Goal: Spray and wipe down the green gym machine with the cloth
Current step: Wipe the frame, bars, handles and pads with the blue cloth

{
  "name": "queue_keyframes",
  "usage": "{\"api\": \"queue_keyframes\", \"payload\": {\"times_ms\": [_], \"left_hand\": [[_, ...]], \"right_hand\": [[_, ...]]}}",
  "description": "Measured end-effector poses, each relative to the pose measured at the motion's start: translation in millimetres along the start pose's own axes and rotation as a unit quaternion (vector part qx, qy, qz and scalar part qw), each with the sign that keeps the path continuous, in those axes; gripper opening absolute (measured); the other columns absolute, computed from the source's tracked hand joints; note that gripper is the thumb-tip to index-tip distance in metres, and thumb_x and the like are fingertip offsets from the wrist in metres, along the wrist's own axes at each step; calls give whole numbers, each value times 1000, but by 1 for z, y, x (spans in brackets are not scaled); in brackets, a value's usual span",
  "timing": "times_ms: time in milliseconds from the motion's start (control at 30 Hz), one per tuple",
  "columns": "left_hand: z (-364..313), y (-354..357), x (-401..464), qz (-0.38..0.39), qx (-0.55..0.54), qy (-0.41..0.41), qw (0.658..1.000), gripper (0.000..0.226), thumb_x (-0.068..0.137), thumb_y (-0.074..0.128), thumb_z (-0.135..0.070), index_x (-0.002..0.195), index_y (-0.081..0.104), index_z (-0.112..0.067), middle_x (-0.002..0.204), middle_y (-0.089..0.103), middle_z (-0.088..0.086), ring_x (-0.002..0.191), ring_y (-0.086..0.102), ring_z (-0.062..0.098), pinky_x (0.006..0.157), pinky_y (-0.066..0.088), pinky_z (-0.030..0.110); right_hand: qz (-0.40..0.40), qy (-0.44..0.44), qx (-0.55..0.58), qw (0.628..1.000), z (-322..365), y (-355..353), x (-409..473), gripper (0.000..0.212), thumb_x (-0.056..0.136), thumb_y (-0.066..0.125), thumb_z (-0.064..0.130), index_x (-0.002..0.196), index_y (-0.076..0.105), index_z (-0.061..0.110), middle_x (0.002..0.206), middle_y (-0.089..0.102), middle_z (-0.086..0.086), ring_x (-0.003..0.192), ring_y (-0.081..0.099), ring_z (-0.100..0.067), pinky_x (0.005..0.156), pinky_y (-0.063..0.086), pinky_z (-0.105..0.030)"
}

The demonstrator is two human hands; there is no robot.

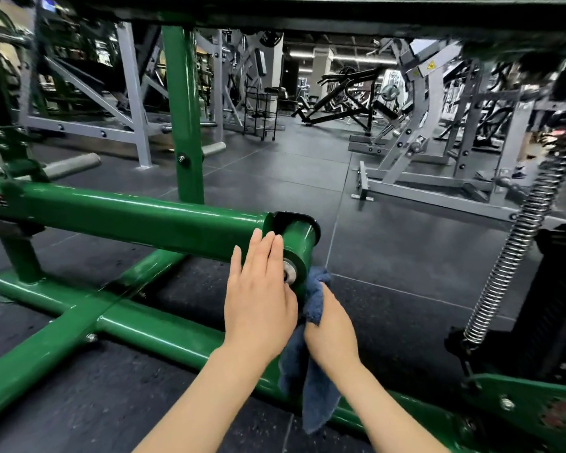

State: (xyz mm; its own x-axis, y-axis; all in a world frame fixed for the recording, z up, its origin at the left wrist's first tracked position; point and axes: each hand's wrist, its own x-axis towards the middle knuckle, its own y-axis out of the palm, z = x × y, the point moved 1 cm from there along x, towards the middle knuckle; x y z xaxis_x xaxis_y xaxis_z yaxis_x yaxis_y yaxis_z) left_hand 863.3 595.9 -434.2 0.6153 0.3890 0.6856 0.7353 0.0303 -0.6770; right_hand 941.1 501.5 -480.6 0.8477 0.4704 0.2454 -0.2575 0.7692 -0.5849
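Left hand [258, 302] flat and open against the end of the green gym machine [144, 220] at frame center, right hand [332, 331] gripping the blue cloth [314, 295] just beside it

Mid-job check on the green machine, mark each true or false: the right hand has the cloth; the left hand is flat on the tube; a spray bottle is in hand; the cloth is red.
1. The right hand holds the cloth. True.
2. The left hand lies with straight fingers against the green tube. True.
3. A spray bottle is in one hand. False: no bottle shows in either hand.
4. The cloth is red. False: it is blue and sits at the tube's end cap.
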Motion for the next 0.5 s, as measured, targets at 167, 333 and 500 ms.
{"api": "queue_keyframes", "payload": {"times_ms": [167, 333, 500], "left_hand": [[5, 7, -2, -9, -72, 9, 997, 69, 77, 50, -7, 144, 38, 0, 151, 38, 11, 145, 23, 23, 112, 33, 46], [16, 15, -6, -9, -115, 25, 993, 75, 79, 52, -2, 149, 27, -5, 158, 24, 4, 148, 9, 14, 107, 42, 41], [15, 22, -14, -17, -134, 21, 991, 83, 79, 53, 1, 152, 14, -6, 161, 6, -1, 149, 7, 16, 110, 39, 44]], "right_hand": [[-154, -81, 130, 976, 46, -14, 18, 36, 81, 45, -8, 100, 59, 19, 90, 64, 8, 81, 56, -9, 72, 43, -23], [-46, -83, 78, 992, 13, -2, 17, 68, 80, 49, 2, 141, 39, 29, 129, 51, 21, 115, 49, -1, 96, 42, -24], [64, 1, -39, 997, -35, 17, -12, 80, 83, 51, 2, 152, 18, 24, 133, 52, 2, 114, 53, -14, 94, 45, -28]]}}
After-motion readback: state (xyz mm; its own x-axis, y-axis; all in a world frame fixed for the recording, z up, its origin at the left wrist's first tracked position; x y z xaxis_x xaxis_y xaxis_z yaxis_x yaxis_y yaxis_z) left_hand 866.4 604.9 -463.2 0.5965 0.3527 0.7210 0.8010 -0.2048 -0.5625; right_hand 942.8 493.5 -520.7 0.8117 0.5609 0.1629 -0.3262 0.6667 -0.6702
